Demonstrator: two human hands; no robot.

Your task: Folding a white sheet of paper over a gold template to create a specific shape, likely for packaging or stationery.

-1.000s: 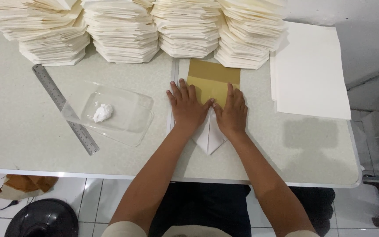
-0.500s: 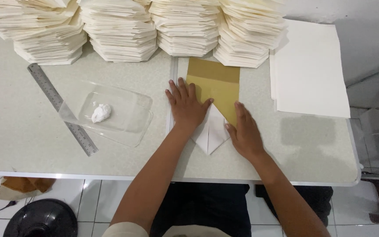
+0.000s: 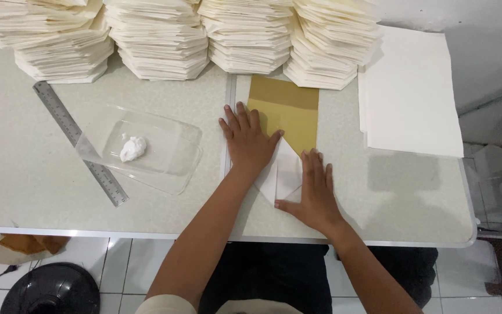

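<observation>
On the table, both hands' fingers (spread flat) press the folded paper.

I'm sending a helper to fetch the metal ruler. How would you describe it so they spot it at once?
Start at the pale table and look to its left half, in front of the stacks of folded cream paper. The ruler lies flat and diagonal beside the clear plastic tray holding a white lump. It is the only long, thin, grey metal strip there.

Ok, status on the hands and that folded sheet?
Left hand flat on gold sheet. Right hand flat beside the white folded point. Plastic tray and ruler sit apart, left.
</observation>
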